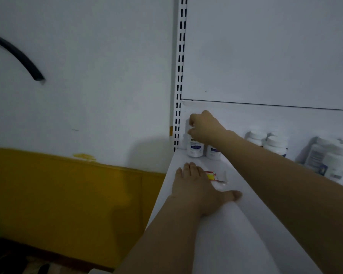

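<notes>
Standing upright at shelf [246, 224] far-left end, bottle [195, 148] is gripped at the cap by right hand [204, 127]; left hand [194, 182] is laid flat just in front.

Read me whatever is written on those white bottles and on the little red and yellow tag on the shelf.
Nothing here is legible.
Corner bottle, gripped by the right hand: blue label, print blurred.
Second bottle beside it: blurred.
Capped bottles further right: labels barely visible.
Large bottles, far right: print too small.
Red and yellow tag by the left hand: blurred.
</notes>
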Demonstrator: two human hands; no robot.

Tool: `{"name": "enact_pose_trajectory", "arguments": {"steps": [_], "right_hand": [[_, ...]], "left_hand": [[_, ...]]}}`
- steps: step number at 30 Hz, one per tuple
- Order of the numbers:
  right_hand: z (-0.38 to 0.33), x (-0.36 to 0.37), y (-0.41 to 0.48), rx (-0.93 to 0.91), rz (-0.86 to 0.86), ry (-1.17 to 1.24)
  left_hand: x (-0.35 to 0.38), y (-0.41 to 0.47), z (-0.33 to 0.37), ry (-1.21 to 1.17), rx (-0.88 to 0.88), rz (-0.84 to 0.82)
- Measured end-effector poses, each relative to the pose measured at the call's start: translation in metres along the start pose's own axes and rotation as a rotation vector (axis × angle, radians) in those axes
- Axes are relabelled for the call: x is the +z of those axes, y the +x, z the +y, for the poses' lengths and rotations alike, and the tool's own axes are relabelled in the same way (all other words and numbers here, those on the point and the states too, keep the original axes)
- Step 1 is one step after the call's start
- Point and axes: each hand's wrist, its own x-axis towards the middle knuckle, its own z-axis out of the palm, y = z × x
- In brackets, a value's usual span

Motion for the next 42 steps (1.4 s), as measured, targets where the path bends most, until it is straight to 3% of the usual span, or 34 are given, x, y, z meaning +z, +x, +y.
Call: {"name": "enact_pose_trajectory", "arguments": {"steps": [6, 10, 12, 16, 21, 26, 35, 38, 42], "right_hand": [[0.003, -0.053, -0.032, -0.023, 0.150, 0.200], [0.011, -0.087, -0.068, 0.007, 0.224, 0.293], [0.018, -0.091, -0.086, 0.035, 0.241, 0.352], [0.032, -0.075, -0.106, 0.100, 0.189, 0.455], [0.050, -0.045, -0.112, 0.182, 0.193, 0.725], [0.058, -0.044, -0.112, 0.109, 0.105, 0.932], [0.060, -0.044, -0.112, 0.034, 0.151, 1.050], [0.059, -0.044, -0.112, -0.003, 0.121, 1.118], [0.056, -0.037, -0.109, 0.051, 0.200, 0.923]], "left_hand": [[-0.005, 0.000, 0.002, -0.062, -0.013, 0.031], [-0.013, 0.002, 0.004, -0.139, 0.009, 0.227], [-0.020, 0.005, 0.007, -0.307, 0.030, 0.288], [-0.027, 0.005, 0.010, -0.745, 0.159, 0.219], [-0.027, 0.004, 0.012, -0.798, 0.247, 0.148], [-0.028, 0.008, 0.012, -0.881, 0.264, 0.112], [-0.032, 0.003, 0.012, -0.977, 0.272, 0.091], [-0.034, 0.001, 0.012, -0.987, 0.277, 0.158], [-0.031, 0.003, 0.014, -0.962, 0.270, 0.285]]}}
